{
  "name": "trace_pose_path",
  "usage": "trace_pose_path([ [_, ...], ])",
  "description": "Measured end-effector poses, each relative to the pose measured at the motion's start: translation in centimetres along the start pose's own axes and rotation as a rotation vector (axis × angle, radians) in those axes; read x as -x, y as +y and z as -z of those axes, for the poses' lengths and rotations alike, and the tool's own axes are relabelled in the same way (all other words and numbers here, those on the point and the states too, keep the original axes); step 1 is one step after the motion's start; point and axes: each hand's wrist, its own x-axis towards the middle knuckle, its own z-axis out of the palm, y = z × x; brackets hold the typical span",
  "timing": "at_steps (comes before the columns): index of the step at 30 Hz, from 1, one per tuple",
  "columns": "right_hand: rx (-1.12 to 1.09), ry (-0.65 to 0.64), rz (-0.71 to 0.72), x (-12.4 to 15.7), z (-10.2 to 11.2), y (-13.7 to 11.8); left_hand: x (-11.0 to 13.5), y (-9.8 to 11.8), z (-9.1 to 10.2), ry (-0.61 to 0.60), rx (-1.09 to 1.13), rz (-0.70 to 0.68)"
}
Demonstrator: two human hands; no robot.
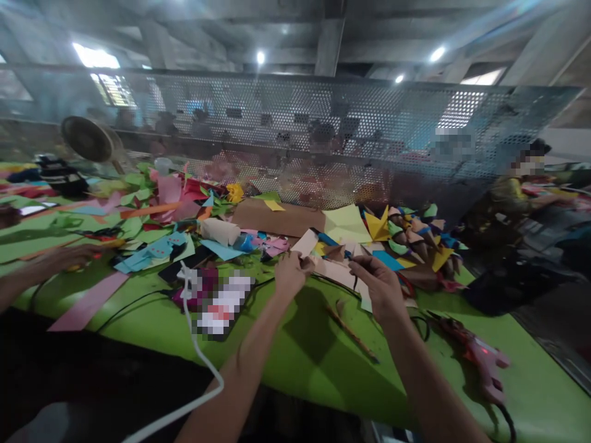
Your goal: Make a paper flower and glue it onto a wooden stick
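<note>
Over the middle of the green table, my left hand is closed, its fingertips curled together; what they hold is hidden. To its right, my right hand is pinched at thumb and forefinger, with a thin dark bit at the fingertips that is too small to name. Beige, blue and brown paper pieces lie just behind and between both hands. A yellow-brown pencil rests below the gap between them. Right of my right forearm lies a pink glue gun with a small red light.
A phone and white cable lie left of my left arm. Coloured paper scraps and folded paper shapes crowd the back. Another person's hand is at left. A perforated metal screen stands behind.
</note>
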Motion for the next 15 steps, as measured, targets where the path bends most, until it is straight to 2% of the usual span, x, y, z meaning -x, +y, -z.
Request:
trace_pose_path([
  [5,0.007,-0.015,-0.04,0.5,-0.2,1.9,0.0,-0.4,-1.2,-0.033,-0.342,-0.036],
  [10,0.019,-0.053,-0.068,0.9,-0.3,2.5,0.3,0.2,-1.0,-0.028,-0.461,-0.091],
  [12,0.026,-0.071,-0.067,1.1,-0.4,2.5,0.6,0.6,-0.8,-0.025,-0.425,-0.116],
  [15,0.04,-0.096,-0.048,1.4,-0.9,2.3,1.3,1.1,-1.1,-0.052,-0.174,-0.135],
])
